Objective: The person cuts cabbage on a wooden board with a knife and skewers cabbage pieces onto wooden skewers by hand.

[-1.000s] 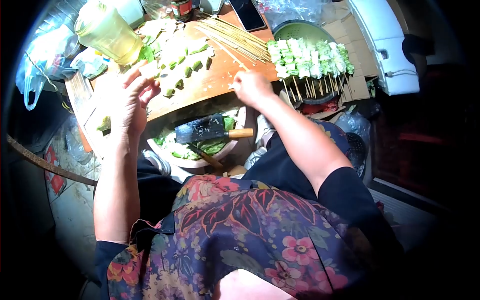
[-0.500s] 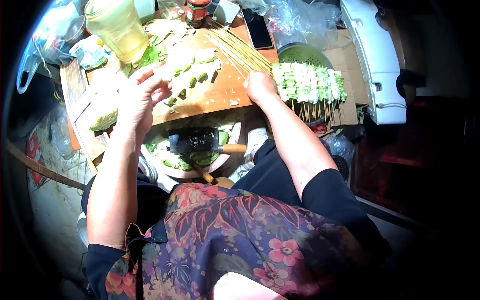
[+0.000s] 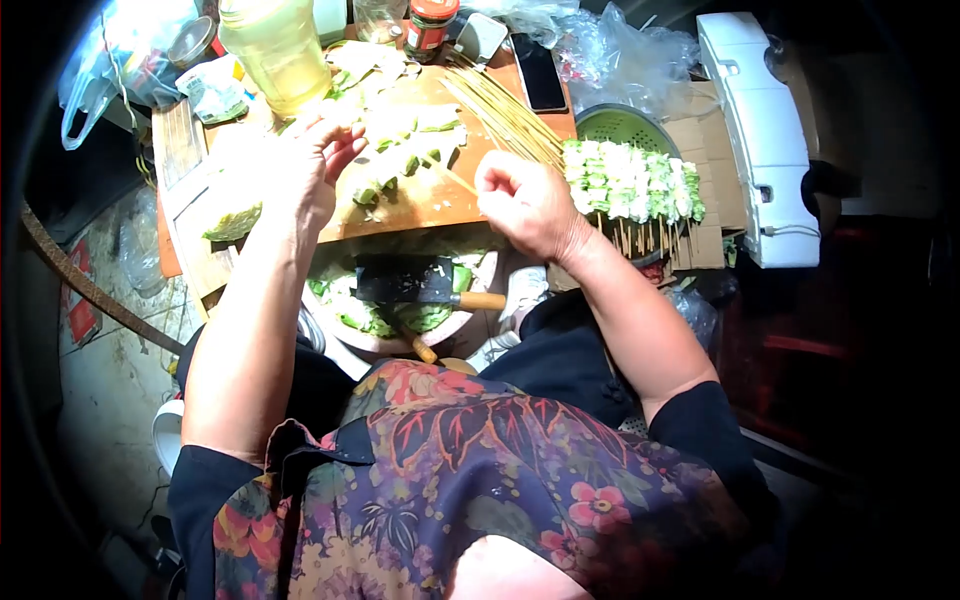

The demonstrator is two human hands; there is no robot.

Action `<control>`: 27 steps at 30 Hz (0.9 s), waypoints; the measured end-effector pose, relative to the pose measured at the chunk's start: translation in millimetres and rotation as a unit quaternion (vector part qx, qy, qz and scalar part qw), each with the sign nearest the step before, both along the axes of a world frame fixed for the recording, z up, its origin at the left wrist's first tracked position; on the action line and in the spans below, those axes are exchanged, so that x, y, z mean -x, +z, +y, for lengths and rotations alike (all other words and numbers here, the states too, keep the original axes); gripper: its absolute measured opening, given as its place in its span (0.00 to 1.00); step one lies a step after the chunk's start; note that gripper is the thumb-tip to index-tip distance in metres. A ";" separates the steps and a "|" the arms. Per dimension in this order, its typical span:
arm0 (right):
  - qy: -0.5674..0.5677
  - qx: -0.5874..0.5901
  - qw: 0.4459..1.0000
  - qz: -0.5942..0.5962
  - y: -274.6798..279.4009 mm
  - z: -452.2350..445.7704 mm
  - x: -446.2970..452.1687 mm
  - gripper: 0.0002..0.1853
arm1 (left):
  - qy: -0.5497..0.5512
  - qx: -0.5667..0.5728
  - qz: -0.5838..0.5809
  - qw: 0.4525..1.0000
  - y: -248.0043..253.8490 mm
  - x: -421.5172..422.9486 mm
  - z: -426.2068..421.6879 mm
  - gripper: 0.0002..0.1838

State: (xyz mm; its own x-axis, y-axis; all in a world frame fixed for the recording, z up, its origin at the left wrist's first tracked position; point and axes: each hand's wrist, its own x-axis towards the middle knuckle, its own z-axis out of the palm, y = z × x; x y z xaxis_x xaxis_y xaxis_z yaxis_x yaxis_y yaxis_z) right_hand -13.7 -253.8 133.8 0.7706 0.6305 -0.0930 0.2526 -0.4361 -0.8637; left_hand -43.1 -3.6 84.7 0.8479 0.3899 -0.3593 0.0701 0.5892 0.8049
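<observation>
My right hand is closed around the end of a thin wooden skewer, which points up and left over the cutting board. My left hand hovers above the board's left part with its fingers bent together; glare hides what they hold, if anything. Cut green cabbage pieces lie on the board between my hands. A bundle of bare skewers rests beyond my right hand. Just right of that hand, loaded cabbage skewers lie side by side across a green colander.
A cleaver lies across a basin of cabbage below the board. Behind stand a plastic jug, a red-lidded jar and a phone. A white foam piece stands at right, by cardboard.
My right hand has drawn back from the skewer bundle with one skewer in it, now turned toward the left. The left hand's fingers have come closer together. The whole view has shifted slightly.
</observation>
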 end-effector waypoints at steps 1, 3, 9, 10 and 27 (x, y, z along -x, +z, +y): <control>0.010 -0.003 0.999 -0.032 -1.8 2.9 6.2 0.03 | -0.001 0.015 -0.007 1.000 -0.5 -1.9 1.6 0.06; -0.008 0.015 1.000 -0.011 -1.8 6.4 13.7 0.04 | 0.022 0.046 0.000 0.999 3.4 -3.4 1.1 0.07; 0.007 0.028 0.998 -0.052 -2.6 24.2 15.9 0.09 | 0.059 0.044 0.018 0.997 7.9 -7.8 13.7 0.10; 0.007 0.026 0.998 -0.051 -2.6 24.4 14.5 0.09 | 0.069 0.045 0.021 0.996 9.0 -8.5 13.8 0.12; -0.018 -0.050 0.991 0.122 0.3 42.3 22.8 0.09 | 0.019 -0.158 -0.044 0.986 11.1 -6.2 18.9 0.24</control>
State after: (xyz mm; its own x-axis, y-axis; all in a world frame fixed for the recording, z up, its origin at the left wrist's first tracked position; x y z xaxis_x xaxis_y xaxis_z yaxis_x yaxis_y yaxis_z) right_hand -36.4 -211.5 134.1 0.7555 0.6180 -0.2176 0.0165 -0.3501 -0.9366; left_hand -36.9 15.3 95.8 0.8528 0.5030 -0.1404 -0.0260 0.3093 0.9506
